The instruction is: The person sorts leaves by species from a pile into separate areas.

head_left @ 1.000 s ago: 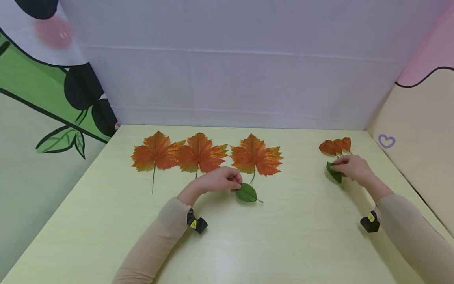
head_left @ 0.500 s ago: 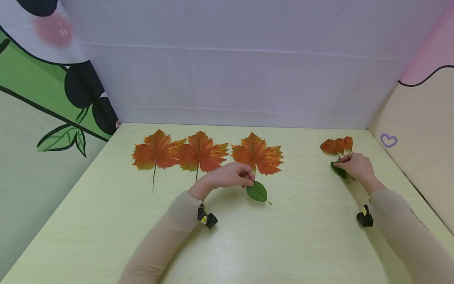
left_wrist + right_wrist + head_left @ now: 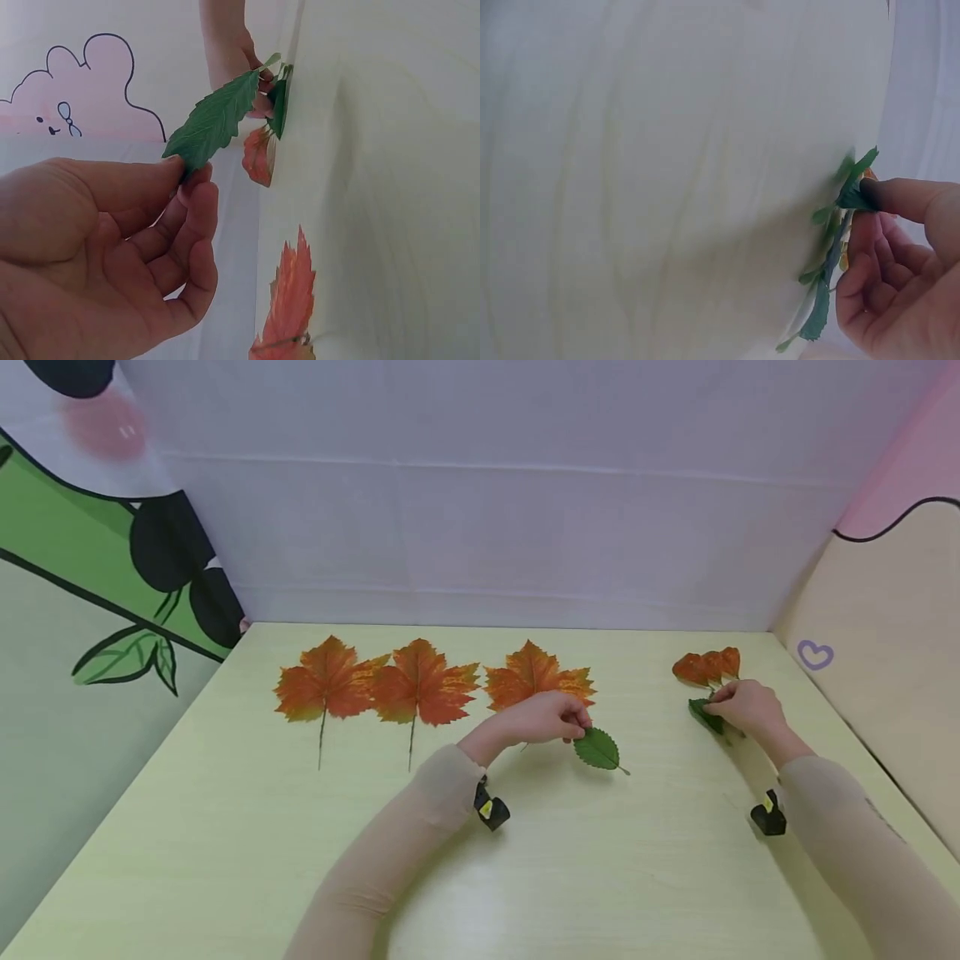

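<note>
My left hand (image 3: 546, 718) pinches a green serrated leaf (image 3: 597, 748) by its tip between thumb and fingers. The leaf's short stem points away from the hand, and in the left wrist view the leaf (image 3: 214, 120) is held up off the table. At the right, my right hand (image 3: 750, 706) pinches another green leaf (image 3: 703, 717) low at the table. In the right wrist view this leaf (image 3: 859, 187) is under the thumb, with more green leaf (image 3: 819, 311) below it. Small orange-red leaves (image 3: 697, 669) lie just beyond the right hand, their stems partly hidden.
Three orange maple leaves (image 3: 324, 681) lie in a row along the back of the pale table (image 3: 225, 827). My left hand and forearm cover part of the rightmost maple leaf (image 3: 528, 667). A pale cloth wall (image 3: 480, 543) rises behind the table, with printed panels at both sides.
My left hand has carried its green leaf to the right, towards the right hand, and slightly away from me. The right hand stays in nearly the same place with its leaf.
</note>
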The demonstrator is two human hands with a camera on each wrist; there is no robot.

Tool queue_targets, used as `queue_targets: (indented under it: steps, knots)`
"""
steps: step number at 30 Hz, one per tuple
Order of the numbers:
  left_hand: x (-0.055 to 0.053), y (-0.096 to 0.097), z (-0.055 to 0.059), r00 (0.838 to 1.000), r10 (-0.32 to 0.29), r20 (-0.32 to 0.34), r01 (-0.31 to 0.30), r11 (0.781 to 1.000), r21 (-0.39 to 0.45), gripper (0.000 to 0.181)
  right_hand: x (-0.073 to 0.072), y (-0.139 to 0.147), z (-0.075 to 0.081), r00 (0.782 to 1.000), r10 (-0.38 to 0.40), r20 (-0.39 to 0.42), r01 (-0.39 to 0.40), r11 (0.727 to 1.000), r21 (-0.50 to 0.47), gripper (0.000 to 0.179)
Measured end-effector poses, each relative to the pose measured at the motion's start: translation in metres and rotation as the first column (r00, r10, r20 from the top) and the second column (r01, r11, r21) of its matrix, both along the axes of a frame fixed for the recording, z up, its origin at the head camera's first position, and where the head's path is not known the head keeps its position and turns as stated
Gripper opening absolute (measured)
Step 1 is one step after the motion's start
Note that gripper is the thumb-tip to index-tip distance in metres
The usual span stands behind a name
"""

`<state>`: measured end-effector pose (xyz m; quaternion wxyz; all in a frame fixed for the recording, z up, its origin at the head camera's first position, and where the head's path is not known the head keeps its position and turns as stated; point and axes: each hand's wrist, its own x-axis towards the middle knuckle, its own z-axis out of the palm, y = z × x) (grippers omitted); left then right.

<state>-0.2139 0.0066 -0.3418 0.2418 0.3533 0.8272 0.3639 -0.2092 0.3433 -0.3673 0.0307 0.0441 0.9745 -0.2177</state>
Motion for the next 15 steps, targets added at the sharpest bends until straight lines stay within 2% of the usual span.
queue_targets:
  steps: [4, 8, 15]
  knots:
    - [-0.002, 0.022, 0.001, 1.000, 0.006, -0.014, -0.006, 1.000, -0.026, 0.009, -0.001, 0.000, -0.003, 0.998, -0.030, -0.046, 0.031, 0.999, 0.010, 0.033]
    - [-0.007, 0.042, -0.001, 1.000, 0.009, 0.015, -0.009, 1.000, -0.015, 0.008, -0.003, -0.001, -0.005, 0.996, -0.065, -0.067, 0.066, 0.998, 0.011, 0.034]
    - [-0.016, 0.073, -0.015, 0.995, 0.065, 0.072, -0.067, 0.997, 0.030, 0.006, -0.004, -0.004, -0.005, 0.996, -0.074, -0.050, 0.075, 0.997, 0.021, 0.034]
